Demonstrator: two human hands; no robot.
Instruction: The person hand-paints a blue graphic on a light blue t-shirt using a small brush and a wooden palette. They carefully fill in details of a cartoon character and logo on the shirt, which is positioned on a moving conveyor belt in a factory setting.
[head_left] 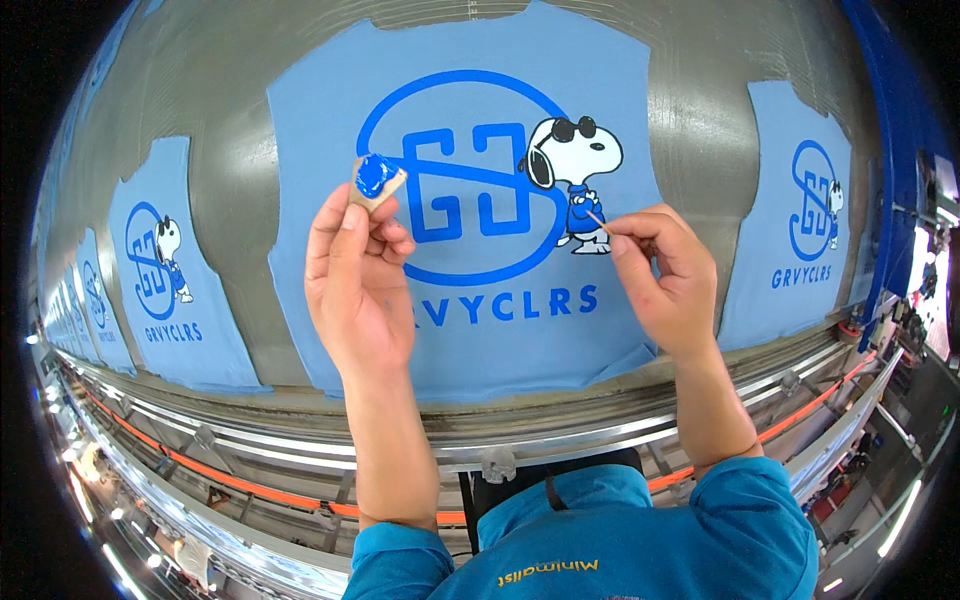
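My left hand (362,285) pinches a small tan scrap (392,188), perhaps card, with a thick blob of wet blue paint (374,174) on it. My right hand (668,275) is closed, holding a thin stick (597,222) between thumb and forefinger. The stick's tip is over the blue clothing of a printed cartoon dog (590,155); whether it touches, I cannot tell. Under both hands lies a light blue cut fabric panel (320,130), flat, printed with a darker blue ring, angular shapes and lettering. My left hand covers part of that print.
The panel lies on a long grey table (700,130). Similar printed panels lie to the left (205,330) and right (770,240). Metal rails (560,440) and an orange strip (270,490) run along the near edge, close to my body. A blue frame (895,130) stands at the right.
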